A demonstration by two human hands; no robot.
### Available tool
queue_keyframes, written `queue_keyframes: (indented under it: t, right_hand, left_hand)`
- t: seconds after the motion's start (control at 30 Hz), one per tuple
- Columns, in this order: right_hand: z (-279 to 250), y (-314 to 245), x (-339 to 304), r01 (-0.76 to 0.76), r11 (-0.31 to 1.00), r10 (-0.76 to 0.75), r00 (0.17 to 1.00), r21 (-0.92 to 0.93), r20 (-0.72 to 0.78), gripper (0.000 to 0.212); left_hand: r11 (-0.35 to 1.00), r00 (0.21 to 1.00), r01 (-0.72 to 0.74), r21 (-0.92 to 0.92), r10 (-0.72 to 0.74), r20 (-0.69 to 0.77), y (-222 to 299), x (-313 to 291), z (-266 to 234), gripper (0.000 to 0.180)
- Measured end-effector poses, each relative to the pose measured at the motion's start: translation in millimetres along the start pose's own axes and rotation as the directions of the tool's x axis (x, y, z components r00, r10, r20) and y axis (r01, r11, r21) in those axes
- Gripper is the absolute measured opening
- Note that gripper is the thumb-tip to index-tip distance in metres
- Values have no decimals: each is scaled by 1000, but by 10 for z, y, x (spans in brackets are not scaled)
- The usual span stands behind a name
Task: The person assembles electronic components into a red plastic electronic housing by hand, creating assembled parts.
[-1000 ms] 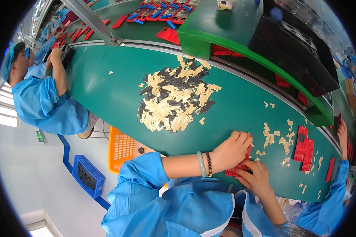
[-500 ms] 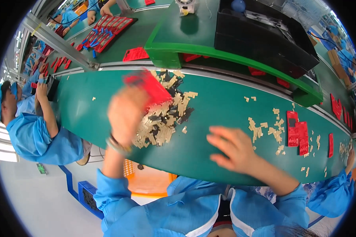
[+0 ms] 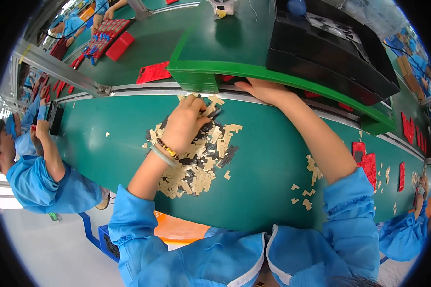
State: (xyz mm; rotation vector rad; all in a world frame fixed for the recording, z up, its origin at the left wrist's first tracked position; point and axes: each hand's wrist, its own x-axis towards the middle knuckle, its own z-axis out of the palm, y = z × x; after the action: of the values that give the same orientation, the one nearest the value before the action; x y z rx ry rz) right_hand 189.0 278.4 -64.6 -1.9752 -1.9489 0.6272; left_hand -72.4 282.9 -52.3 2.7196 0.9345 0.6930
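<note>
On the green table lies a heaped pile of small flat beige and black L-shaped pieces (image 3: 196, 174). My left hand (image 3: 181, 125), with a bracelet and a bangle at the wrist, rests on the far part of this pile. Its fingers are bent down among the pieces; what they pinch is hidden. My right hand (image 3: 266, 91) reaches forward under the green-edged shelf (image 3: 273, 71). The thumb shows along the metal rail, while the other fingers are out of sight under the shelf. Red parts (image 3: 312, 94) show in the gap beneath it.
Red slotted trays (image 3: 367, 165) lie at the right, near loose beige pieces (image 3: 313, 168). A black bin (image 3: 330, 52) stands on the shelf. Beyond the rail are a red tray (image 3: 154, 72) and a red block (image 3: 119, 46). Co-workers in blue sit at both sides.
The red tray that was in my left hand is no longer there; that hand now sits on the pile. My right hand has moved from above the table to under the shelf.
</note>
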Motion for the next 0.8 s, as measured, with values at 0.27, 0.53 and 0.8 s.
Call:
queue_keyframes:
  t: [0.27, 0.53, 0.8]
  right_hand:
    - [132, -10, -1346, 395, 898, -432, 876, -196, -214, 46]
    - [316, -55, -2042, 314, 935, -350, 896, -167, -275, 47]
    - [337, 309, -1431, 357, 891, -453, 713, -279, -535, 22]
  left_hand:
    - [997, 997, 70, 16, -71, 42, 85, -195, -208, 28]
    - [952, 960, 260, -160, -273, -67, 325, -151, -233, 28]
    - [621, 910, 415, -665, -272, 313, 945, -452, -162, 23]
